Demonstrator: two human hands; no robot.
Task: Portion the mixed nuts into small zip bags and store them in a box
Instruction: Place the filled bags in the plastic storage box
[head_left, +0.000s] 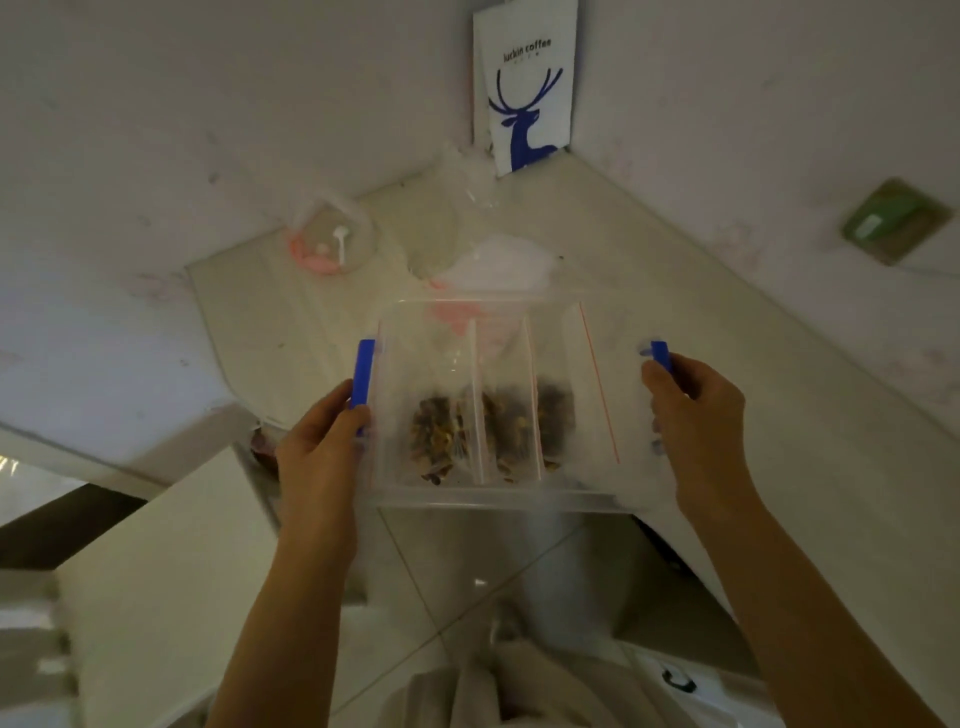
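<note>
**Head view: box of nut bags held in both hands at the bench corner**

Head view only, and it is a bit blurred. The clear box (498, 500) is held between both hands in front of the corner of the pale bench (675, 291). Its near rim is over the tiled floor (467, 561). Cannot tell whether the far end rests on the bench.

Left hand (317, 452): grip clamped on the box's left side, thumb lying along the left blue latch (362, 371), fingers curled round the side and mostly hidden.
Right hand (696, 421): grip clamped on the right side, thumb tip against the right blue latch (661, 356), fingers curled round the wall.

Inside the box, three zip bags (511, 431) stand side by side, touching, each with dark mixed nuts (436, 441) in its lower part. Just right of them is a red-line bag (597, 384); its contents are unreadable.

On the bench behind:
- A pile of clear bags (498, 265) lies just past the box's far wall.
- A pink-filled bag (332, 244) with a white scoop (340, 241) in it sits further left.
- Some crumpled plastic (467, 176) lies near the corner.
- A white paper bag (524, 93) with a blue deer print stands upright in the corner against the wall.

A green object (896, 221) is on the right wall, too blurred to identify.
</note>
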